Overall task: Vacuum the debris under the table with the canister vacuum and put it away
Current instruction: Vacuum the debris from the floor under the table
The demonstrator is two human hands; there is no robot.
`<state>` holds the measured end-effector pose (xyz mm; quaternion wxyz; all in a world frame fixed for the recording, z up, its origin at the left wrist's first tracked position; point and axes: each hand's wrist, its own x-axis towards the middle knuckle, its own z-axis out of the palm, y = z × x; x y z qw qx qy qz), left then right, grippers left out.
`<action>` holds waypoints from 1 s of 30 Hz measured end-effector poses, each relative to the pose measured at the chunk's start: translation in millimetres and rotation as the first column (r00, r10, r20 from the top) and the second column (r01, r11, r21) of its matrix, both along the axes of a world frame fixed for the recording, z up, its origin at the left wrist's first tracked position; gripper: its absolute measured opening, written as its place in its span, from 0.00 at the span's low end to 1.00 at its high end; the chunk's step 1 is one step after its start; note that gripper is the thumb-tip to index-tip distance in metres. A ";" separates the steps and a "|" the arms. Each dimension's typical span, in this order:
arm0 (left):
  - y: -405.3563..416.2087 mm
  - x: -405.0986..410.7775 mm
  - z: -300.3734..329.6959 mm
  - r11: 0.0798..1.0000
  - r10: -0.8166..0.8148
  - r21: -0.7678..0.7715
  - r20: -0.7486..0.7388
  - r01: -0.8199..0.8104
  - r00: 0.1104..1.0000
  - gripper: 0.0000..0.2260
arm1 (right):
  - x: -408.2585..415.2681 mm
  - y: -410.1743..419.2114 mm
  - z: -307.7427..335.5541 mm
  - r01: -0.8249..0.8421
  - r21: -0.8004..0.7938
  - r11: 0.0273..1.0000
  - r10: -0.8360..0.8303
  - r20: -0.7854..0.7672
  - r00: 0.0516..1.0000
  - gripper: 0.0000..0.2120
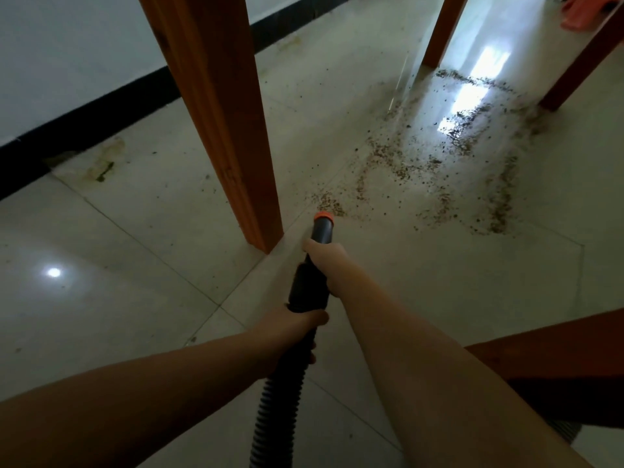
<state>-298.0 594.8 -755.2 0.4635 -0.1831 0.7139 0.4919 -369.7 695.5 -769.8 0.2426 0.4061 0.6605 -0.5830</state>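
I work the glossy tiled floor first: sweep slowly through the gritty brown debris scattered between the square wooden table legs. Both grips are closed — right hand round the rigid black nozzle, orange-tipped, at the debris edge; left hand round the ribbed hose.

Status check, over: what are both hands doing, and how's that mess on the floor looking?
Both hands grip vacuum hose: left hand behind, right hand near orange-tipped nozzle. Debris mostly uncollected ahead. Table leg close left of nozzle.
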 end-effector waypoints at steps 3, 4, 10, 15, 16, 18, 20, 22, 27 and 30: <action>-4.1 -11.5 -0.9 0.999 0.002 -0.043 -0.034 -0.004 0.999 0.08 | -13.5 -7.7 -1.7 -0.028 -0.009 1.000 0.028 -0.015 1.000 0.26; -3.7 -16.6 -0.6 0.998 -0.008 -0.056 -0.039 0.006 0.999 0.08 | -16.6 -7.5 -2.0 -0.018 -0.011 1.000 0.018 -0.023 1.000 0.26; 22.7 -17.3 -1.2 0.987 -0.144 -0.065 0.015 0.145 0.989 0.08 | -1.5 27.8 -10.3 0.147 0.025 0.989 -0.146 -0.030 0.989 0.26; 49.5 5.8 -11.2 0.969 -0.237 -0.053 0.048 0.240 0.970 0.06 | 33.3 58.8 -23.7 0.246 0.085 0.966 -0.243 -0.036 0.969 0.24; 52.9 6.3 -13.4 0.969 -0.238 -0.055 0.042 0.240 0.970 0.06 | 34.6 62.8 -24.5 0.253 0.092 0.963 -0.250 -0.042 0.967 0.24; 54.4 2.9 -17.5 0.977 -0.208 -0.052 0.019 0.209 0.978 0.07 | 29.8 65.7 -24.9 0.256 0.098 0.962 -0.252 -0.051 0.966 0.24; 52.0 -2.6 -19.7 0.986 -0.163 -0.032 -0.007 0.163 0.987 0.08 | 19.0 61.7 -22.6 0.244 0.096 0.965 -0.239 -0.059 0.969 0.24; 46.2 -7.2 -19.8 0.994 -0.108 0.005 -0.019 0.108 0.994 0.08 | 6.4 53.4 -20.0 0.190 0.074 0.979 -0.187 -0.046 0.981 0.24; 23.1 -19.1 -23.3 0.997 0.031 0.069 -0.042 -0.028 0.999 0.08 | -23.2 24.7 -14.3 -0.010 0.036 0.999 0.012 -0.034 0.999 0.24; 15.6 -29.7 -23.7 0.990 0.112 0.095 -0.075 -0.105 0.991 0.08 | -39.8 10.2 -11.6 -0.082 0.063 0.995 0.084 -0.036 0.996 0.25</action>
